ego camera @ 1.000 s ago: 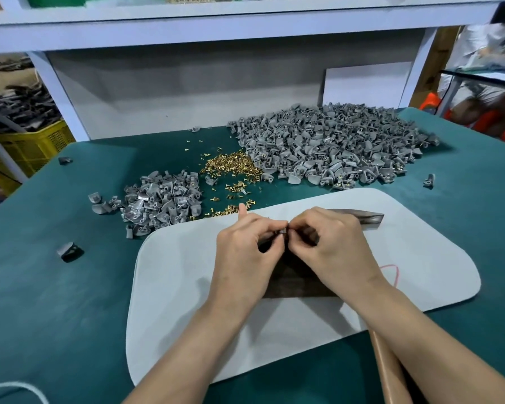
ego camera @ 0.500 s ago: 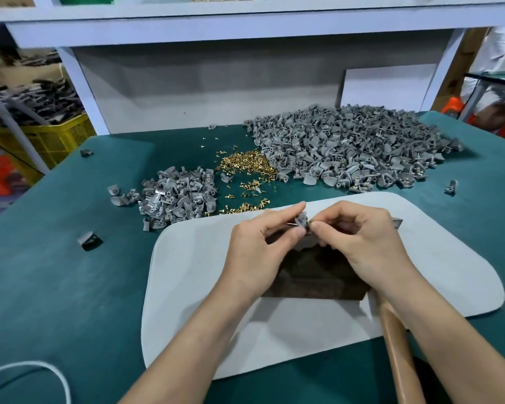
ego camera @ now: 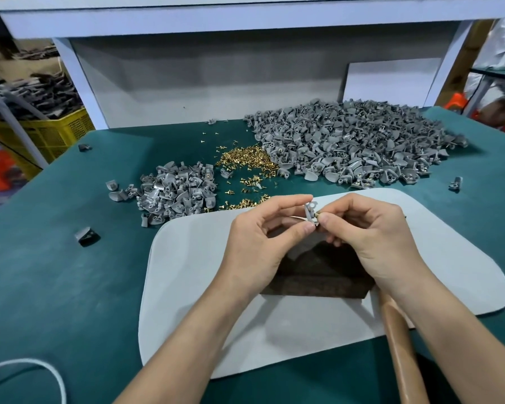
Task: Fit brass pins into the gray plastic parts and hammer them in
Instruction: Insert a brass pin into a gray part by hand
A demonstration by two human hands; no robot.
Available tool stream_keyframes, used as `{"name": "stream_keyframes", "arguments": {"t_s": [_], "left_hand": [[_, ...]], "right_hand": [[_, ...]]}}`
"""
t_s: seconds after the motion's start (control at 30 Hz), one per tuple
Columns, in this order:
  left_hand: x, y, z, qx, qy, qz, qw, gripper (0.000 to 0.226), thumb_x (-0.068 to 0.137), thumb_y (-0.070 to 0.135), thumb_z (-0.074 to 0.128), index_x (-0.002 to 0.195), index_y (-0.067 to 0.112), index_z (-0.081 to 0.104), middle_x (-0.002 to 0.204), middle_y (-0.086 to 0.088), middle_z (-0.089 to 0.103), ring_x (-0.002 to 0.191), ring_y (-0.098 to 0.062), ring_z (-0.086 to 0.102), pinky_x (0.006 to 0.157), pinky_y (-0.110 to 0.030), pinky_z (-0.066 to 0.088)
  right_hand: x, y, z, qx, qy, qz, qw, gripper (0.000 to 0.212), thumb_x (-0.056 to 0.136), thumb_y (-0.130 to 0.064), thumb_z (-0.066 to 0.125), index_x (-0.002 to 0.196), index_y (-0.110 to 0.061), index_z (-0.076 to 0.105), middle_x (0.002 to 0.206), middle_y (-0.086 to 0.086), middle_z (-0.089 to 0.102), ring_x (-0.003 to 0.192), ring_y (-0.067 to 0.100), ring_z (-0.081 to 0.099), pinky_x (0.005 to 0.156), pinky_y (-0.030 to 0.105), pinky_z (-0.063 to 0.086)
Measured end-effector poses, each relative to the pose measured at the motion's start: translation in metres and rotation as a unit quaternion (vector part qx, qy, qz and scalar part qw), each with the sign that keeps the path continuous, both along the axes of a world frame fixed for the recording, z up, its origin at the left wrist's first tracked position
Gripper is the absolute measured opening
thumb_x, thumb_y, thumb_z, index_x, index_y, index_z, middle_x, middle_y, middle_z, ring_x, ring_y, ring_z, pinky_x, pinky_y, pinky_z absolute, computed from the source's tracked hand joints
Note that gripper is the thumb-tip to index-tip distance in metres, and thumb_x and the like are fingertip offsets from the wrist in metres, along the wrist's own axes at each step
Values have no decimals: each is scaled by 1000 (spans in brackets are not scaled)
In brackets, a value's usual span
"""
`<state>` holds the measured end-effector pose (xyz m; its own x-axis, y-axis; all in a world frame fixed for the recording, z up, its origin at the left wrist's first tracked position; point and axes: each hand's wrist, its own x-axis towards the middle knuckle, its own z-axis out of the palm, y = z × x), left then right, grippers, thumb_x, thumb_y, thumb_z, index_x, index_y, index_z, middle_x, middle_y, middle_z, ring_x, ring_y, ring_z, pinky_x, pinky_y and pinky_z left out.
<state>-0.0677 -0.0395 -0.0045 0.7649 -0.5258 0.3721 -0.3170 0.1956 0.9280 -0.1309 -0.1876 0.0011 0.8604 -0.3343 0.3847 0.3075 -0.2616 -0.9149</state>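
There are two hands, near the middle of the frame. The left hand (ego camera: pixel 263 240) has its grip closed on one gray plastic part (ego camera: pixel 310 212), pinched between the thumb and the first finger. The part stands up in the air, just above the block. The right hand (ego camera: pixel 370 243) has its grip closed too. Its thumb and first finger pinch one tiny brass pin (ego camera: pixel 318 213) and hold it against the right side of the gray part. The other fingers of both hands are curled in loosely.

Under the hands lies one dark wooden block (ego camera: pixel 318 275). It sits on one white mat (ego camera: pixel 187 272), and the mat lies on the green surface (ego camera: pixel 55 272). One wooden hammer handle (ego camera: pixel 400 345) runs from the lower right of the frame up under the right wrist. I cannot see its head.

There are two piles of gray parts. The big pile (ego camera: pixel 347 147) is in the upper right part of the surface. The small pile (ego camera: pixel 175 193) is left of the middle. Between them is one pile of brass pins (ego camera: pixel 245 158), with more pins spilled down toward the mat.

One dark loose part (ego camera: pixel 86 236) lies alone at the left, and one gray loose part (ego camera: pixel 455 183) lies alone at the right. One white cord (ego camera: pixel 41 371) curves in the lower left corner. One yellow crate (ego camera: pixel 50 132) stands off the surface at the upper left.
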Motion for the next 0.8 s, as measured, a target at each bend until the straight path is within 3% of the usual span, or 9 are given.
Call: {"name": "stream_keyframes", "arguments": {"t_s": [0.2,0.47,0.8], "left_hand": [[-1,1,2,-2,7,-7,1000,34,79,2,72,102,27,70,91,2,73,83,-9,68,81,-19,52],[0,1,1,11,9,3,1000,32,77,2,74,101,23,71,87,5,73,81,-11,69,80,-22,54],[2,1,-3,36,16,-9,999,33,76,1,74,101,21,70,96,-1,74,86,-13,71,82,-25,54]], "right_hand": [[0,-1,-1,-13,3,-3,1000,20,80,-3,71,67,-18,70,57,5,63,49,10,54,51,17,47],[1,-1,-3,-37,-1,-16,999,21,79,-2,71,66,-17,68,56,1,63,47,7,54,51,15,45],[-3,-1,-1,-78,12,-18,997,26,78,1,71,65,-22,66,55,-3,64,47,5,55,52,14,43]]}}
